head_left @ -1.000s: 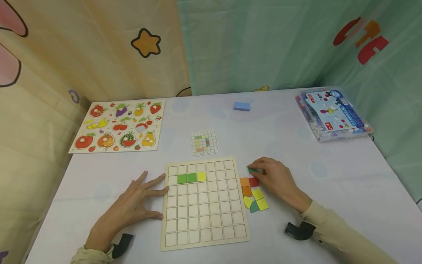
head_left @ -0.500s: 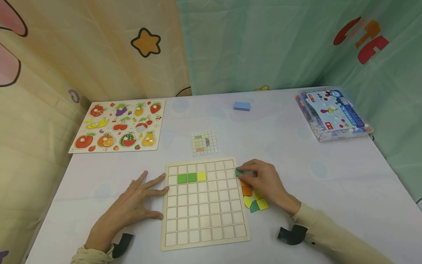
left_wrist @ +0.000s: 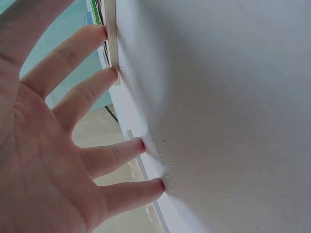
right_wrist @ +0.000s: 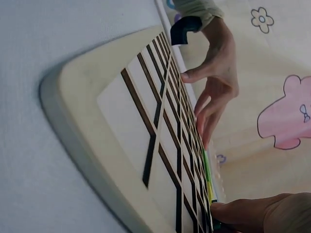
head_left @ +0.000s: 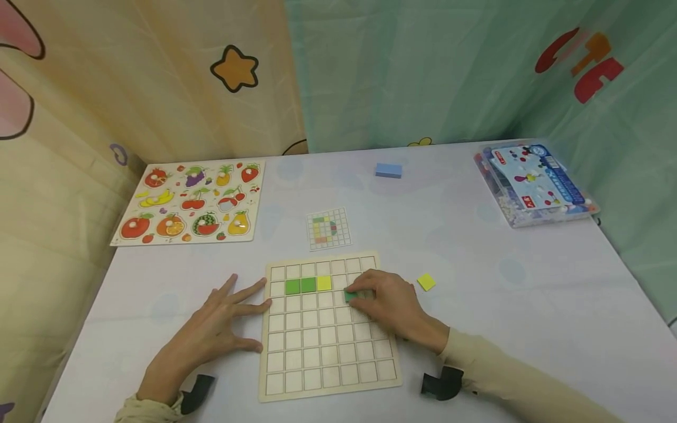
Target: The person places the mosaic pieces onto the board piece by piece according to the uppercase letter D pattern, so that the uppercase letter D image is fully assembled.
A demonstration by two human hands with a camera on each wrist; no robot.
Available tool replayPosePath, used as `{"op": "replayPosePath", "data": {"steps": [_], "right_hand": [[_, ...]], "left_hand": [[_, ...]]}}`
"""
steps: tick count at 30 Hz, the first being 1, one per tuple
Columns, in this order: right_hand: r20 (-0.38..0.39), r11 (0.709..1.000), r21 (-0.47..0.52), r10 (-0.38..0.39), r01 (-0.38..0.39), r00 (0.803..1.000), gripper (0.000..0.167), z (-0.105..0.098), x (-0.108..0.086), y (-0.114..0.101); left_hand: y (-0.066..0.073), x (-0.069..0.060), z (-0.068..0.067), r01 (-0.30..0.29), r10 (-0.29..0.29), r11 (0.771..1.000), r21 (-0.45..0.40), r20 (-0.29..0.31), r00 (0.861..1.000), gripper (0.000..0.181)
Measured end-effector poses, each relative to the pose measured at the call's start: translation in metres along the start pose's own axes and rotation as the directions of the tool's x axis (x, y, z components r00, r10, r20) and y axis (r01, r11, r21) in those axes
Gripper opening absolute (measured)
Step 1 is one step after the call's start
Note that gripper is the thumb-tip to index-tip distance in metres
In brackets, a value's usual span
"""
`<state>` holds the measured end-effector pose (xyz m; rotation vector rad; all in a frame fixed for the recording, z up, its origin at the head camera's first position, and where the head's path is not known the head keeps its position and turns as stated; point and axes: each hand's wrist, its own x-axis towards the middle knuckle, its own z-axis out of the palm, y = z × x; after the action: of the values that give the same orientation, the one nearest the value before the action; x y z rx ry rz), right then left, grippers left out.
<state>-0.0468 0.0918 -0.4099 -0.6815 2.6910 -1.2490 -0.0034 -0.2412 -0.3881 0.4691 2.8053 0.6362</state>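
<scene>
My right hand (head_left: 394, 305) pinches a dark green tile (head_left: 349, 295) between thumb and fingers over the right part of the wooden grid board (head_left: 311, 339). The tile's full shape is hidden. Two light green tiles (head_left: 300, 286) and a yellow square tile (head_left: 324, 283) lie in a row in the second row of cells. Spread out at the board's left edge is my left hand (head_left: 214, 323). In the left wrist view two fingertips touch the board's edge (left_wrist: 112, 43), while two others rest on the cloth. The right wrist view shows the right thumb (right_wrist: 243, 213) at the board's far side.
Beyond the board lies a small pattern card (head_left: 328, 229). A loose yellow tile (head_left: 426, 282) sits right of my right hand, which covers the area of the other loose tiles. Further back are a fruit puzzle (head_left: 185, 202), a blue block (head_left: 388, 170) and a plastic box (head_left: 534, 182).
My right hand has carried the dark green tile leftward from the loose pile onto the board's area. A yellow tile now lies farther up and right than before. My left hand has stayed still.
</scene>
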Motion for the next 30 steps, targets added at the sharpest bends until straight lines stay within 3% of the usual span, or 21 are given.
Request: {"op": "replayPosePath", "data": {"steps": [18, 30], "right_hand": [[0.052, 0.988, -0.146, -0.046, 0.053, 0.998, 0.015, 0.013, 0.006, -0.012], [0.008, 0.994, -0.082, -0.075, 0.076, 0.997, 0.024, 0.007, 0.000, -0.005]], "left_hand": [[-0.001, 0.000, 0.001, 0.000, -0.001, 1.000, -0.012, -0.002, 1.000, 0.080], [0.000, 0.000, 0.001, -0.003, 0.003, 1.000, 0.002, -0.004, 1.000, 0.080]]}}
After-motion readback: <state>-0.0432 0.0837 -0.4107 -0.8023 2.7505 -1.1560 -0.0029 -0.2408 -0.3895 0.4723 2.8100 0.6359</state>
